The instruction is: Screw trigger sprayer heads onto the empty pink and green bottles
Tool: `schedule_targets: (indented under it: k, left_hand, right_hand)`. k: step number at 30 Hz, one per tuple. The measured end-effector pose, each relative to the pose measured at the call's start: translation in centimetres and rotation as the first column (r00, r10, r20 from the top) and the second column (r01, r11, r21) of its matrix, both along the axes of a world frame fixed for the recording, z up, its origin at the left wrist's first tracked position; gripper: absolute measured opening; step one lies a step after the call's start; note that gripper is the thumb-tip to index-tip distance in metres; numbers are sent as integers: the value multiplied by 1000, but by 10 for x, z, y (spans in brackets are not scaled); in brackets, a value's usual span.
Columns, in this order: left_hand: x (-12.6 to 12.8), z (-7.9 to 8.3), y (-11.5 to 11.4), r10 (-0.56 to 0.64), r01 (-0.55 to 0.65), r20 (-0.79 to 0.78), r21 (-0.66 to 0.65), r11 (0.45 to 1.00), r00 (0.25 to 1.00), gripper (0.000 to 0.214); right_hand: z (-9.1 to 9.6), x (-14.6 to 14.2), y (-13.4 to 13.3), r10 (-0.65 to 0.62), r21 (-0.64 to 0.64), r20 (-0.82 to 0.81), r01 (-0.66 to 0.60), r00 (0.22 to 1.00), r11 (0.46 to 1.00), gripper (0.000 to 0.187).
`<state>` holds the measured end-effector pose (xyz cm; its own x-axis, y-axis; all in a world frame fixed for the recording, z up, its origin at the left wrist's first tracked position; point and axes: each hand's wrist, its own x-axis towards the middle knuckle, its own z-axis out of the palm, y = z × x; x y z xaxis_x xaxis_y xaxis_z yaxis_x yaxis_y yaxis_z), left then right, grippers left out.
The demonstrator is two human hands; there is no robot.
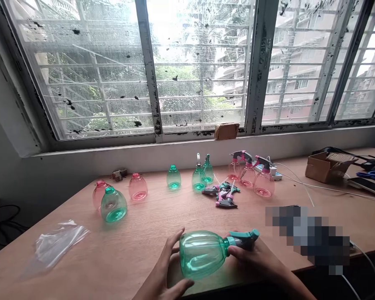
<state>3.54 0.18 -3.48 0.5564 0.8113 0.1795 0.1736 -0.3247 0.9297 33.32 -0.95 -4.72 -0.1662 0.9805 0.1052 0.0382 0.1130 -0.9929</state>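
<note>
A clear green spray bottle (203, 255) lies sideways in the air near the table's front edge, its base to the left. My right hand (259, 256) is closed around its teal and grey spray head (243, 240) at the neck. Around the base, my left hand (171, 266) is spread, thumb below and fingers above and behind; a gap shows between palm and bottle. Beyond them lies a pile of loose spray heads (223, 193), pink, teal and grey. Green bottles with heads (198, 178) and pink bottles with heads (264, 183) stand behind.
Headless bottles stand at left: green (114, 207), pink (138, 187), and another green (173, 178). A plastic bag (59, 243) lies at front left. At right are a cardboard box (321, 168), blue scissors (373, 176), cables and a blurred-out object (312, 237). A window lines the back.
</note>
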Motion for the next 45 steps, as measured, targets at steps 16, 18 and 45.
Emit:
schedule_targets:
  k: [16, 18, 45]
  left_hand:
    - [-2, -24, 10, 56, -41, -109, 136, 990, 992, 88]
    - [-2, -31, 12, 56, -40, -106, 149, 988, 993, 95]
    - [-10, -14, 11, 23, -27, -55, -72, 997, 998, 77]
  right_hand:
    - [-3, 1, 2, -33, 22, 34, 33, 999, 999, 36]
    - [-4, 2, 2, -27, 16, 41, 26, 999, 1000, 36]
    - [0, 0, -1, 2, 13, 17, -2, 1000, 1000, 34]
